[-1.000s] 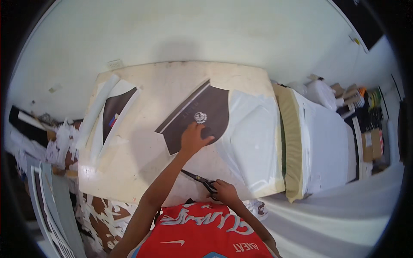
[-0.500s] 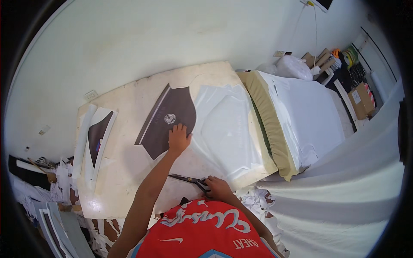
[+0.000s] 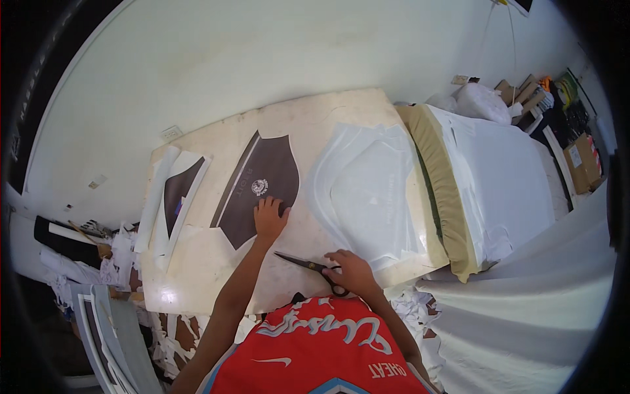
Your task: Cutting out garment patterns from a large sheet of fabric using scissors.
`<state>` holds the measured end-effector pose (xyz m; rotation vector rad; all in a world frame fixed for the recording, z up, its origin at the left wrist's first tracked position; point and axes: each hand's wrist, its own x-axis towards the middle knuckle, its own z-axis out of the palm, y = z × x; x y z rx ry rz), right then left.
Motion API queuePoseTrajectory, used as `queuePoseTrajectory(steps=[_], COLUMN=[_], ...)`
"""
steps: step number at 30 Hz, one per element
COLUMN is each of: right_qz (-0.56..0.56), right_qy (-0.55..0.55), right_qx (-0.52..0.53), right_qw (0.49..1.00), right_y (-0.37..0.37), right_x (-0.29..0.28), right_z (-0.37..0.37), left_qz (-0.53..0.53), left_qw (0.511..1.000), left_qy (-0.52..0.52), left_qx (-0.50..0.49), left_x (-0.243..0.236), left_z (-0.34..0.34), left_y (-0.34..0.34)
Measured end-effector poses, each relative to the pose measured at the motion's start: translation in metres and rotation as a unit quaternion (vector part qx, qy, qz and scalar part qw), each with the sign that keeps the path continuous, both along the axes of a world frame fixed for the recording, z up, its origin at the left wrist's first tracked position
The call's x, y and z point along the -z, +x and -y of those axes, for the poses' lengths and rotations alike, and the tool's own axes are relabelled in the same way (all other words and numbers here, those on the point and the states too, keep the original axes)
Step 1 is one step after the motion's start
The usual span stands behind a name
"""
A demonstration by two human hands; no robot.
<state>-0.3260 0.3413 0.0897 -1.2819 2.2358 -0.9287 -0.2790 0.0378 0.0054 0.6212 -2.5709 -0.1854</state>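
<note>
My left hand (image 3: 270, 220) rests with its fingers spread on the lower right part of a dark brown cut panel (image 3: 262, 161). The panel lies flat and bears a light stripe and a round white emblem. Closer to me, black scissors (image 3: 303, 262) point left, their blades together or nearly so. My right hand (image 3: 353, 271) is at the handles, its fingers curled about the upper loop; the lower loop shows below it. To the right of the panel are pale translucent sheets (image 3: 367, 190) with curved outlines.
At the table's (image 3: 197, 262) left end lie a white roll (image 3: 156, 197) and a white sheet with a dark piece (image 3: 180, 194). A stack of white sheets (image 3: 505, 177) with a tan cloth edge stands at the right. Paper scraps (image 3: 413, 308) lie below the table.
My right hand and the scissors have moved a little right and away from me, and the handle loops show more. My left hand stays on the brown panel. The whole view has shifted.
</note>
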Motion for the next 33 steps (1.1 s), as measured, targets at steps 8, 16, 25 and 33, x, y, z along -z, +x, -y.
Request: queuePoseTrajectory(steps=[8, 16, 25, 33], right_qz=[0.261, 0.297, 0.440, 0.569], right_qy=[-0.172, -0.257, -0.237, -0.255], right_qx=[0.113, 0.207, 0.188, 0.153], right_qw=[0.943, 0.896, 0.845, 0.766], right_y=[-0.043, -0.066, -0.076, -0.102], right_x=[0.042, 0.058, 0.076, 0.052], right_z=[0.088, 0.134, 0.136, 0.143], left_qz=[0.068, -0.067, -0.077, -0.327], left_qw=[0.997, 0.993, 0.996, 0.845], left_qy=[-0.021, -0.097, -0.010, 0.422], left_qx=[0.009, -0.016, 0.030, 0.010], left_x=[-0.015, -0.015, -0.048, -0.178], left_z=[0.010, 0.016, 0.014, -0.036], left_y=[-0.009, -0.011, -0.007, 0.007])
